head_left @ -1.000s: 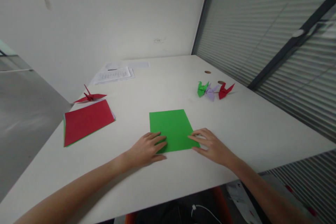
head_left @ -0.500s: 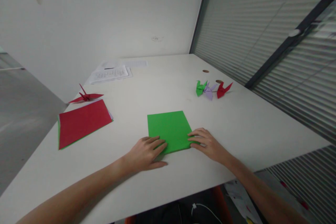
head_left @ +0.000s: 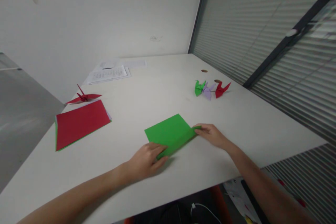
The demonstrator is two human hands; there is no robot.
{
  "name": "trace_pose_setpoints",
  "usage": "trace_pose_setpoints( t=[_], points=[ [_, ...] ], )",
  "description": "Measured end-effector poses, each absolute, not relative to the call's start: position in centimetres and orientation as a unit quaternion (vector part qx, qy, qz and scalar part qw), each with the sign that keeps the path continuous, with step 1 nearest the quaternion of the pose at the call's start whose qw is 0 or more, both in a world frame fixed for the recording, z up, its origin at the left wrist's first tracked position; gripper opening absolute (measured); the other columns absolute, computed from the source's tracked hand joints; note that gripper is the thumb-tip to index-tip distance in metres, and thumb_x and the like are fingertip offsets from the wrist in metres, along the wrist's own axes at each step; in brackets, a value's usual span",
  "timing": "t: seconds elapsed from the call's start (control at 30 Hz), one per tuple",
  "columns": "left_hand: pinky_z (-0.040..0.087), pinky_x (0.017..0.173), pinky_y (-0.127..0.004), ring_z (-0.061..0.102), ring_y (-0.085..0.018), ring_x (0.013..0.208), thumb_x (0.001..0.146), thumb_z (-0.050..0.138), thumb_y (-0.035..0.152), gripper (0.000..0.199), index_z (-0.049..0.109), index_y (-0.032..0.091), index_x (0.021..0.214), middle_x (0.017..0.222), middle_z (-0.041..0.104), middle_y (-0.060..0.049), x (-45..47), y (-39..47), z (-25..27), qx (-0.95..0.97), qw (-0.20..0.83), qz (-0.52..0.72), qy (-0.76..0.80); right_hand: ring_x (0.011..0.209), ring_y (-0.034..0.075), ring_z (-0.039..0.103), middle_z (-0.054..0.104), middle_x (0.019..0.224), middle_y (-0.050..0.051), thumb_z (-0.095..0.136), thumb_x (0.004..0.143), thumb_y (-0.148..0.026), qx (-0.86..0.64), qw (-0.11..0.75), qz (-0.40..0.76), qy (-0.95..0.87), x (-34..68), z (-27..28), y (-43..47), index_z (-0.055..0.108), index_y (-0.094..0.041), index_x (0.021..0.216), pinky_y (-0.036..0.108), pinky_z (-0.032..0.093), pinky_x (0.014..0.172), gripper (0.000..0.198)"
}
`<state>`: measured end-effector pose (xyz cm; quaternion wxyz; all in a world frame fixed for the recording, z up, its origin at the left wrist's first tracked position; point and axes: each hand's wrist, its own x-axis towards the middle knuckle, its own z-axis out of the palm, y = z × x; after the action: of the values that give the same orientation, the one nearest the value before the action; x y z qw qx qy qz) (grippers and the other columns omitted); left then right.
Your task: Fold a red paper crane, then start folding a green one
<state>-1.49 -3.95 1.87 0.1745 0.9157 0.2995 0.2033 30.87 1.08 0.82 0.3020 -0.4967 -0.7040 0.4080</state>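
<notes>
A green sheet of paper (head_left: 169, 129) lies in front of me on the white table, its near edge curled up off the surface. My left hand (head_left: 148, 159) pinches the near left corner between thumb and fingers. At the right corner, my right hand (head_left: 211, 134) grips the raised edge with thumb and fingertips. The far part of the sheet rests flat, and its far left and far right corners show.
Left of me lies a stack of coloured sheets, red on top (head_left: 82, 122), with a red paper crane (head_left: 84, 96) behind it. Right of centre stand a green crane (head_left: 200, 88), a lilac crane (head_left: 207, 91) and a red crane (head_left: 222, 90). Printed papers (head_left: 109, 74) lie farther back.
The near edge of the green paper has been lifted and curls away from me, and the sheet has turned slightly. Both hands went from lying on it to pinching its corners.
</notes>
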Motion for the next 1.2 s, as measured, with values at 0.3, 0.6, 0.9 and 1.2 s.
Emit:
trace_pose_setpoints(
  t=[0.3, 0.6, 0.9, 1.2],
  points=[
    [0.051, 0.079, -0.040, 0.067, -0.023, 0.075, 0.099, 0.035, 0.052, 0.078, -0.008, 0.013, 0.151, 0.094, 0.070, -0.012, -0.7, -6.3, 0.2, 0.982, 0.125, 0.096, 0.108, 0.079, 0.018, 0.062, 0.070, 0.088, 0.006, 0.052, 0.089, -0.027, -0.544, 0.168, 0.260, -0.780, 26.1, 1.8, 5.8, 0.065, -0.018, 0.092, 0.028, 0.043, 0.073, 0.016],
    [0.046, 0.084, -0.043, 0.067, -0.029, 0.085, 0.092, 0.029, 0.070, 0.091, 0.001, 0.009, 0.153, 0.095, 0.070, -0.014, 0.0, -6.7, 0.9, 0.983, 0.140, 0.067, 0.101, 0.083, 0.018, 0.066, 0.073, 0.093, 0.007, 0.048, 0.096, -0.028, -0.564, 0.061, 0.170, -0.806, 20.9, 2.5, 7.0, 0.066, -0.020, 0.100, 0.026, 0.040, 0.071, 0.019],
    [0.035, 0.106, -0.053, 0.055, -0.032, 0.121, 0.093, 0.040, 0.062, 0.076, 0.015, 0.024, 0.154, 0.130, 0.059, -0.016, -0.3, -10.2, 1.2, 0.959, 0.047, 0.068, 0.270, 0.087, 0.018, 0.065, 0.072, 0.098, 0.005, 0.049, 0.096, -0.029, -0.577, 0.133, 0.107, -0.799, 20.6, 0.6, 6.6, 0.064, -0.021, 0.096, 0.027, 0.042, 0.074, 0.016],
    [0.034, 0.110, -0.048, 0.046, -0.033, 0.131, 0.089, 0.035, 0.071, 0.091, 0.012, 0.012, 0.155, 0.145, 0.047, -0.018, 0.2, -11.9, 0.4, 0.957, 0.080, 0.066, 0.271, 0.085, 0.021, 0.066, 0.072, 0.098, 0.007, 0.049, 0.097, -0.030, -0.574, 0.056, 0.062, -0.815, 19.8, 1.4, 7.8, 0.061, -0.020, 0.097, 0.028, 0.041, 0.068, 0.015]
  ],
)
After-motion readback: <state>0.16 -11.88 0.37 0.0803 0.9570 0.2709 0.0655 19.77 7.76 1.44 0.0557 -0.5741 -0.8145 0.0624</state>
